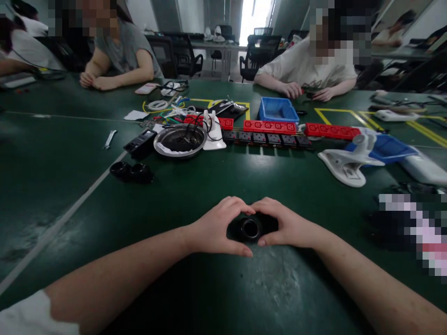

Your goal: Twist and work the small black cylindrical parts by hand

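Black part (250,229) half behind fingers (233,204)

Dark green table (286,298) is carrying a steel bowl (180,140) mid-surface. Red power strips (269,126) and blue bin (277,110) are lying right of the bowl; wrench (109,138) lying left of it.

Beyond the grip, across the green table (265,177), a metal bowl (180,140) sits up and to the left, with two black caps (131,171) nearer left. Red power strips (269,126) and a blue bin (277,110) lie straight ahead; a white clamp (347,161) rests to the right.
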The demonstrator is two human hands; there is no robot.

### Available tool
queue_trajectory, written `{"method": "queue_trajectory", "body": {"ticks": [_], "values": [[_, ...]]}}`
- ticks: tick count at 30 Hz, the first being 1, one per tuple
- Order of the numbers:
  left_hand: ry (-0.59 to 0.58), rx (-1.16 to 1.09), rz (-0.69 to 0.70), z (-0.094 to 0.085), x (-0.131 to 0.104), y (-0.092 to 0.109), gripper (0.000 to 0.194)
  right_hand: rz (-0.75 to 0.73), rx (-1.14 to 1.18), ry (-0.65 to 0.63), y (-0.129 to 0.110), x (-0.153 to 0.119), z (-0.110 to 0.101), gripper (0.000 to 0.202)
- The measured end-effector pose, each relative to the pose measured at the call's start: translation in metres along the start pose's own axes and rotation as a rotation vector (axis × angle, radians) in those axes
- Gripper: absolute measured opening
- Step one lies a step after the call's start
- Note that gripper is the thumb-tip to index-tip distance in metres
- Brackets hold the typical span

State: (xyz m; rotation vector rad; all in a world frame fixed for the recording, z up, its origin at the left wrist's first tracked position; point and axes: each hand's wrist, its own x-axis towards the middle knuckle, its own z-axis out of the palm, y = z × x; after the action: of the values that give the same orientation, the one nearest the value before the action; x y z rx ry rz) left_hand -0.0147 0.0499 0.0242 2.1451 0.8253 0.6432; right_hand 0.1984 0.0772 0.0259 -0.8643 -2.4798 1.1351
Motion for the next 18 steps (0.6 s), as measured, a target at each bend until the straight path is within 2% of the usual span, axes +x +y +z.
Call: {"method": "queue_trajectory", "body": {"ticks": [4,8,14,16,18], "values": [[-0.031,-0.050,0.004,0.002,0.001,-0.003,0.052,0.009,-0.067,-0.055,-0.005,0.001,0.003,0.041],[-0.006,-0.048,-0.030,0.005,0.001,-0.003,0.046,0.041,-0.128,-0.019,-0.007,0.001,0.013,0.026],[0.215,0.122,-0.234,0.018,0.000,0.008,0.041,0.164,-0.485,0.275,-0.010,0.004,0.033,0.042],[0.218,0.132,-0.242,0.018,0.000,0.009,0.041,0.135,-0.483,0.293,-0.009,0.004,0.033,0.048],[0.179,0.106,-0.194,0.016,0.001,0.006,0.043,0.076,-0.359,0.228,-0.006,0.004,0.028,0.058]]}}
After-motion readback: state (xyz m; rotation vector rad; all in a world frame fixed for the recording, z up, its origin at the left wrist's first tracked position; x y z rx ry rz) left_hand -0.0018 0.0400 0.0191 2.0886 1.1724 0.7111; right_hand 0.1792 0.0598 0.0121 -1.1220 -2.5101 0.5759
